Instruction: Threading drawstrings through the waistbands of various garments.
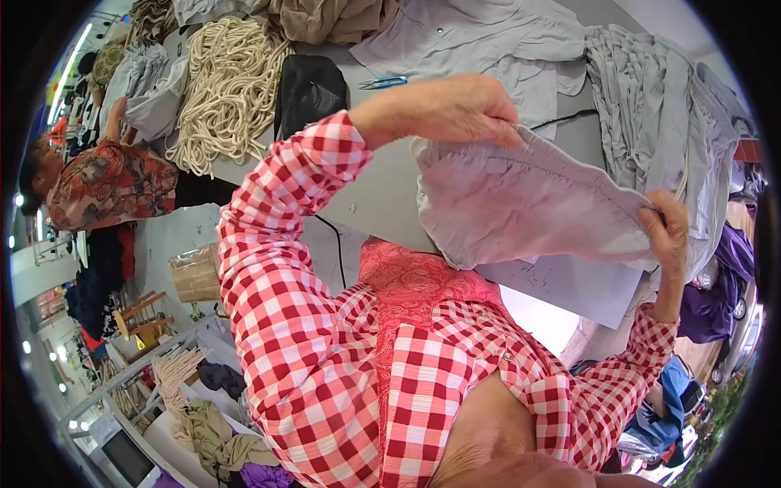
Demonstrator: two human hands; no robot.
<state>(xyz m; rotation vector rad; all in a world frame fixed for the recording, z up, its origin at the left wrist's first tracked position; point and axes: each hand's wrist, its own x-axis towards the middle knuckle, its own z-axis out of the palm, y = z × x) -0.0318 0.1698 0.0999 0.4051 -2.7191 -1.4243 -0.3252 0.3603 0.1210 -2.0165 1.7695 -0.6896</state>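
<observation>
A light grey cloth garment [518,201] with a gathered, elastic-looking edge hangs between my two hands over the near edge of the grey table [384,183]. My left hand [476,113] grips one end of that edge between thumb and fingers. At the other end, my right hand [666,222] pinches the same edge, its thumb towards me. The edge runs taut in a slant from hand to hand, and the cloth below is creased. Blue-handled thread snips [383,83] lie on the table beyond my left forearm.
Piled cream cord [229,91] and a black mesh item [311,91] lie left. More grey garments [476,43] cover the far side; a gathered stack [640,110] hangs at right. A co-worker [116,177] handles grey cloth at far left. A cardboard box [194,273] sits below.
</observation>
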